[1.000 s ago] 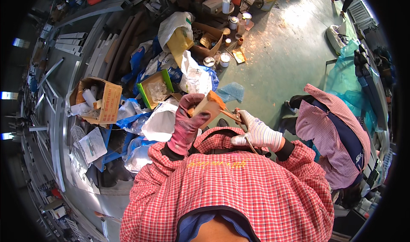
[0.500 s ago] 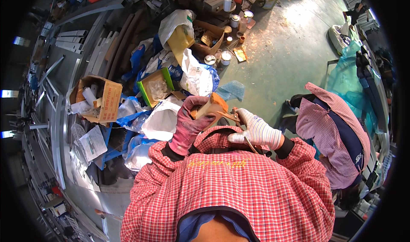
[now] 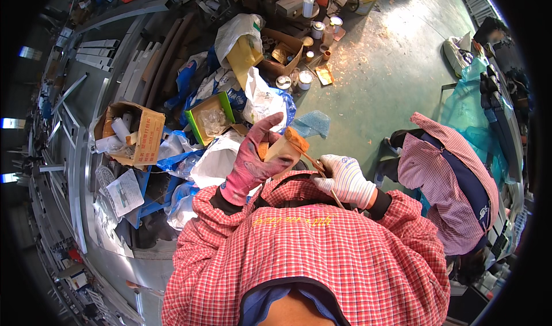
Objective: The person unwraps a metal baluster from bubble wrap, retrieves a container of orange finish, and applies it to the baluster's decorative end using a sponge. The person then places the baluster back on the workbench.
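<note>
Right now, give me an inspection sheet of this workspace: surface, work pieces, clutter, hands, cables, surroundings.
Surface: smooth green-grey floor, pale flecks scattered farther off.
Job's things: pale block-shaped piece with an orange end; thin brown stick-like tool, its tip seemingly against that end.
Clutter: open brown cardboard box with white rolls inside; open green-edged carton; white-and-blue plastic bag.
Hands: left hand in a stained pink glove holds the piece; right hand in a white striped glove grips the tool.
Cables: nothing seen clearly.
Surroundings: person in pink checked clothing bending at right; translucent teal sheeting nearby.
</note>
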`<state>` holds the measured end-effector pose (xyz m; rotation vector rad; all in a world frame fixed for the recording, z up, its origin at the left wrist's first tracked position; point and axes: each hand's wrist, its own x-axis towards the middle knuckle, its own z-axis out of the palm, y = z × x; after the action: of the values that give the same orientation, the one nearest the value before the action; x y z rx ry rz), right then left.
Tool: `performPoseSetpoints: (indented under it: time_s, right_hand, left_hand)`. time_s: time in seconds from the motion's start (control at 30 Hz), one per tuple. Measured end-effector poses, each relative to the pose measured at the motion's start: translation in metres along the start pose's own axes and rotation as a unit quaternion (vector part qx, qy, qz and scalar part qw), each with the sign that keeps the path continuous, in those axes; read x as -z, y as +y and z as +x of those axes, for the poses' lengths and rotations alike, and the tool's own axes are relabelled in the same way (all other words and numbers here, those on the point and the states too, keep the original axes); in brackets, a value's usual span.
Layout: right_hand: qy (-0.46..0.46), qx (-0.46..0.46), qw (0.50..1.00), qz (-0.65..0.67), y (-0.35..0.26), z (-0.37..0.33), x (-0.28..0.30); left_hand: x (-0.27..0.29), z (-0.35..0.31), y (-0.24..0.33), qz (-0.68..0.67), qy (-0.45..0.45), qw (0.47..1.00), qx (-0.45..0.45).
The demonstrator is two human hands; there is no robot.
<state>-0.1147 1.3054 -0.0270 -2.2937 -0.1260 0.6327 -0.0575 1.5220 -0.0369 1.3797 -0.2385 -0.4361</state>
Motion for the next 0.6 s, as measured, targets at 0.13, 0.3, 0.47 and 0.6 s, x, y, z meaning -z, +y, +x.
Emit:
performPoseSetpoints:
  time_s: [0.13, 0.3, 0.47, 0.6]
  right_hand:
    - [-0.009, 0.0, 0.999, 0.034, 0.001, -0.003, -0.003]
    - [-0.044, -0.037, 0.991, 0.12, -0.001, -0.004, -0.003]
    - [-0.036, -0.024, 0.983, 0.179, 0.013, -0.006, -0.016]
    - [-0.054, -0.061, 0.987, 0.139, 0.009, 0.0, -0.012]
  left_hand:
    - [0.006, 0.006, 0.011, 0.056, -0.08, 0.995, -0.005]
    - [0.008, 0.008, 0.014, 0.008, -0.13, 0.991, -0.019]
    - [0.013, 0.006, 0.0, -0.099, -0.173, 0.98, -0.024]
    - [0.01, 0.003, -0.022, -0.231, -0.142, 0.962, -0.026]
